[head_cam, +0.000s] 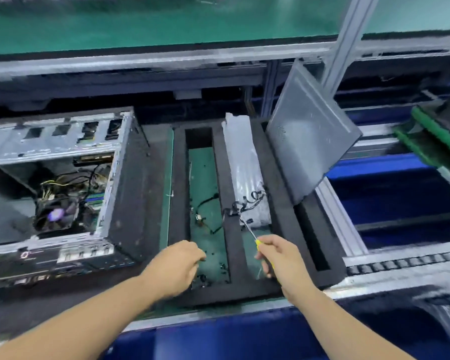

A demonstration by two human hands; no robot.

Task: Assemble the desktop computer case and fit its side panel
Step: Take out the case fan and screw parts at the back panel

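The desktop computer case (63,183) lies on its side at the left, open on top, with its fan, cables and board showing. The grey side panel (309,141) leans tilted against the frame post at the right. My right hand (278,258) grips a yellow-handled screwdriver (250,231), its tip pointing up-left toward a bundle of black cables (244,206). My left hand (177,266) hovers over the left slot of the black foam tray (229,178) with fingers curled; whether it holds something small is unclear.
A white plastic-wrapped bundle (242,167) lies in the tray's middle slot. Small screws and loose wires sit on the green mat in the left slot (205,203). A conveyor rail (400,261) and blue bins run along the right; green trays (437,141) are stacked at far right.
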